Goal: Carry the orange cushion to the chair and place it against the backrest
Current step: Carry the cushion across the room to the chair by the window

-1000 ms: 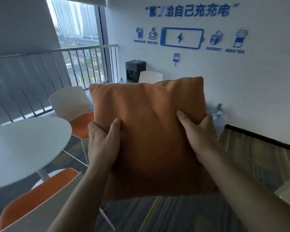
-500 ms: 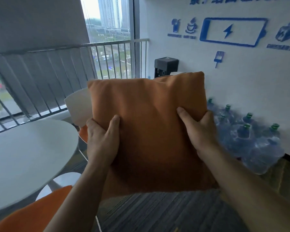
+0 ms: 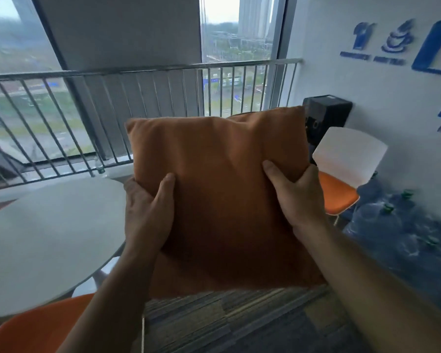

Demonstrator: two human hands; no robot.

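Two bare hands hold the orange cushion [image 3: 224,200] upright in mid-air, centre of view, clear of the floor and all furniture.

Left hand [image 3: 148,212]: clamped on the cushion's left edge at about 9 o'clock of its face. Thumb lies flat on the near side, pointing up; the other fingers wrap behind the fabric, out of sight.

Right hand [image 3: 298,197]: clamped on the right edge at about 3 o'clock. Thumb presses the near face, angled to 11 o'clock; fingers curl round the edge to the back.

Cushion sits between the hands, its face tilted toward the camera, top edge away. Both hands grip at roughly mid-height, the right slightly higher.

Both forearms are extended forward from the lower frame, converging upward toward the cushion, wrists about straight.

Surroundings: white chair with orange seat [image 3: 341,174] at 2 o'clock of the cushion, beyond the right hand, apart from it. Round white table [image 3: 49,238] at 8 o'clock. Water bottles [image 3: 405,238] at 4 o'clock against the wall. Metal railing [image 3: 143,93] at 12 o'clock, behind.
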